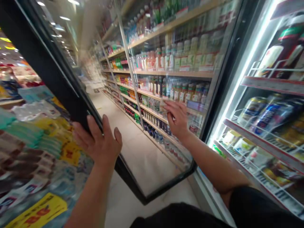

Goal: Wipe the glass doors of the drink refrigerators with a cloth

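A glass fridge door with a black frame stands swung open in front of me. My left hand rests on the door's black outer edge, fingers stretched along it. My right hand lies flat against the glass pane, fingers spread. Neither hand holds anything. Through the glass I see aisle shelves of bottled drinks. To the right, the open fridge shows lit wire racks with cans and bottles.
On the left a low display holds several wrapped packets and yellow price signs. A pale floor aisle runs away between shelves. The fridge's bright light strip stands at the door hinge side.
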Motion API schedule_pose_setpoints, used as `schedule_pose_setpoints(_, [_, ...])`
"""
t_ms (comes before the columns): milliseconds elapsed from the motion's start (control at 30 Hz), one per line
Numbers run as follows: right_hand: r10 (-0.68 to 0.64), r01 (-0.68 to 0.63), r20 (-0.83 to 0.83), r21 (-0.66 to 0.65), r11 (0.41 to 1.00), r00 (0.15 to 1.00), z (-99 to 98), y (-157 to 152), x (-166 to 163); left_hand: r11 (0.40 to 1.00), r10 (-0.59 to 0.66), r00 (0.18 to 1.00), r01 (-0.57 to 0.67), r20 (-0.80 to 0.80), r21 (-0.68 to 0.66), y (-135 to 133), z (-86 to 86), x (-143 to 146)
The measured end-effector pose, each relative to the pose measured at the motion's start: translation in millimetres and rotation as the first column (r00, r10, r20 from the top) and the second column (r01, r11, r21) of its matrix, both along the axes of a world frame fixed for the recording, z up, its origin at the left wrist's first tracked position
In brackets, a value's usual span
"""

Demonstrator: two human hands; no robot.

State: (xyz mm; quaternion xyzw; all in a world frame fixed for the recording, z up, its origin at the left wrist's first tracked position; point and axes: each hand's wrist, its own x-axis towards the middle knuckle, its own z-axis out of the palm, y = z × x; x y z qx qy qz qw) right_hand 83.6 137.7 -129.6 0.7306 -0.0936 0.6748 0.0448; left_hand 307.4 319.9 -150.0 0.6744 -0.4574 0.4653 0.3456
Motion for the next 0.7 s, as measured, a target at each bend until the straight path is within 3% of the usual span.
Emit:
schedule_pose_setpoints(133, [-0.026, 0.015, -0.129, -0.085, 0.996, 0.991, -6.6, -28, 20, 0.997, 0.069, 0.998, -0.069, 0.002, 0.031, -21, 4.3, 6])
schedule_pose_setpoints(267, [-0.094, 0.046, -0.229, -0.206, 0.977, 0.969, -19.1, -44, 27, 0.998, 0.06, 0.998, -0.06, -0.011, 0.014, -51, 4.1, 1])
schedule_pose_setpoints(467, [-0.125, -0.02, -0.371, -0.364, 0.931, 0.92, -16.8, -74, 8, 0.998, -0.062, 0.997, 0.062, 0.052, -0.012, -100, -20.5, 18])
schedule_pose_setpoints(600, [-0.136, 0.061, -0.216, -0.32, 0.945, 0.967, -5.3, -95, -9, 0.998, -0.007, 0.992, 0.015, 0.129, -0.067, -109, -31.5, 31])
schedule_pose_setpoints(700, [-0.152, 0.1, -0.164, -0.284, 0.953, 0.975, -8.3, -96, -10, 0.997, 0.03, 0.986, -0.017, 0.164, -0.077, -108, -31.9, 33])
